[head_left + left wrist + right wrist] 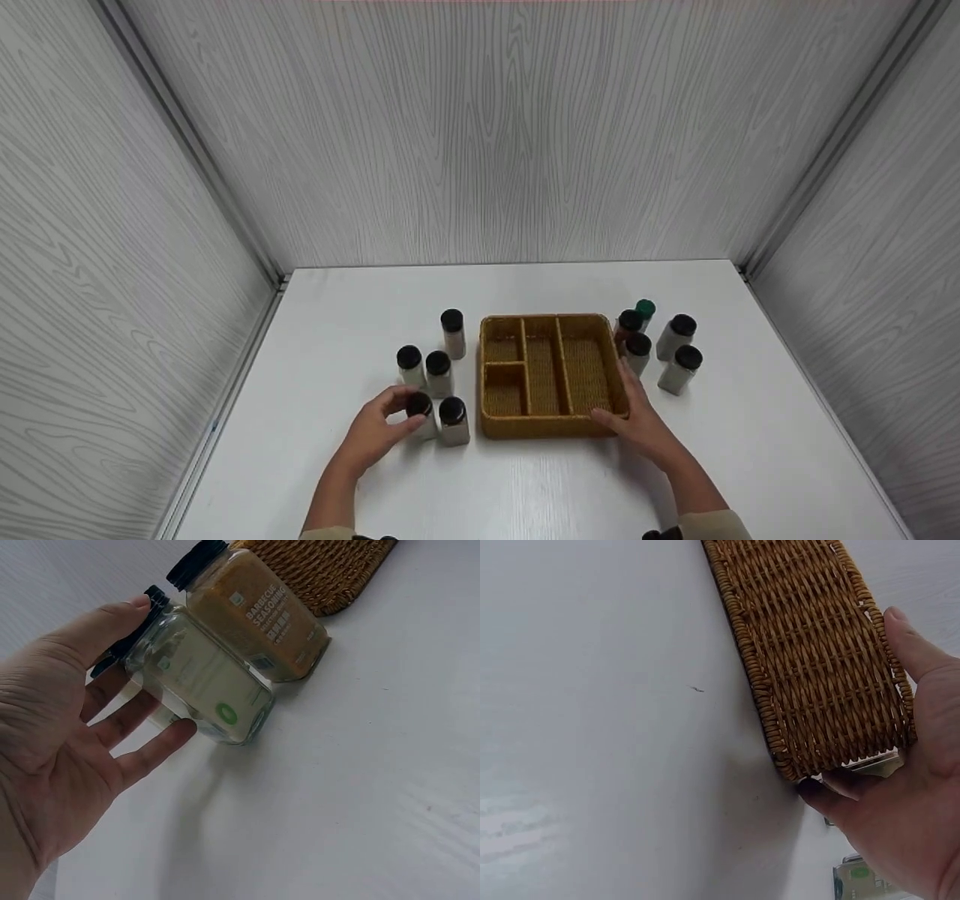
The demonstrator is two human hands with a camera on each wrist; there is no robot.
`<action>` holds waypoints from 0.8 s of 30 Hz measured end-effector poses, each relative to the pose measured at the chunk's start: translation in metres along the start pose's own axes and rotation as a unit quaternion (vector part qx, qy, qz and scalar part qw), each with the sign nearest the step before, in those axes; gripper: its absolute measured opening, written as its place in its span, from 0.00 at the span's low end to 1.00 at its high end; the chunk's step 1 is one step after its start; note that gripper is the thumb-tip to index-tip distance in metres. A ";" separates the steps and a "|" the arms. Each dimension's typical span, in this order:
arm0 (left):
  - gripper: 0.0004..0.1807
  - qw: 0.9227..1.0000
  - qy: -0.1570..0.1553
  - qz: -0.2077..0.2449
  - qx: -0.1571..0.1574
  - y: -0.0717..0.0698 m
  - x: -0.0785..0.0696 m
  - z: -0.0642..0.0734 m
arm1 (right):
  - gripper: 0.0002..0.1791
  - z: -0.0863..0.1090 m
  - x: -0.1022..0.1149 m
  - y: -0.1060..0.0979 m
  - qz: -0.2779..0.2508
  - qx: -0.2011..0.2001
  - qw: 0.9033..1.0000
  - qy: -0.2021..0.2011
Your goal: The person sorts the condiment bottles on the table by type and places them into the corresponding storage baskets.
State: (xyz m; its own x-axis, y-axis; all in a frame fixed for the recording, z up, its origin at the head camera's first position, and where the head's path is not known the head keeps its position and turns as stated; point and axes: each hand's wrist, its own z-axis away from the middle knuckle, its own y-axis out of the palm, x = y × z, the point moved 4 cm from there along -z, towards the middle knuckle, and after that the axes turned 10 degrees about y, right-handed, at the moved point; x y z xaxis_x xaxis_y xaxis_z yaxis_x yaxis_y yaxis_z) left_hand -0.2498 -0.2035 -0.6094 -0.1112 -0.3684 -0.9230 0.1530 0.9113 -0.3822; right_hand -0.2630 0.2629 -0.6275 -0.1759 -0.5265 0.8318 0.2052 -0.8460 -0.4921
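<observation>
My left hand is at a black-capped glass spice jar, its thumb on the cap and its fingers around the far side. The jar's contents are pale and stand upright on the table. Beside it stands a barbecue seasoning jar with orange-brown contents. A brown woven basket with four-sided compartments sits at the middle, nothing in them. At its front right corner my right hand grips it, thumb over the rim and fingers along the outer right wall.
Left of the basket are more black-capped jars, including a taller one farther back. Several jars stand to its right, one with a green cap. Grey wood-grain panels enclose the white table at the back and sides.
</observation>
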 end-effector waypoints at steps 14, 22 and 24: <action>0.29 1.000 -0.010 -0.011 0.001 0.001 -0.001 0.000 | 0.64 -0.003 -0.007 0.000 -0.002 -0.010 1.000 0.011; 0.27 1.000 -0.011 -0.007 -0.008 0.002 0.001 -0.002 | 0.65 -0.004 -0.007 -0.001 -0.002 -0.017 1.000 0.015; 0.27 1.000 -0.011 -0.004 -0.009 0.003 0.001 -0.001 | 0.65 -0.004 -0.007 -0.001 -0.001 -0.019 1.000 0.019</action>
State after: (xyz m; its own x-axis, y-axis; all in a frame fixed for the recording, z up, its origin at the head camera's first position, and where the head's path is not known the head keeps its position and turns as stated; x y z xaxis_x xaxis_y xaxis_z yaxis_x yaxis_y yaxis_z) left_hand -0.2509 -0.2012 -0.6117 -0.0910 -0.3795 -0.9207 0.1338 0.9115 -0.3890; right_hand -0.2658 0.2669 -0.6334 -0.2132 -0.5277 0.8223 0.1684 -0.8489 -0.5011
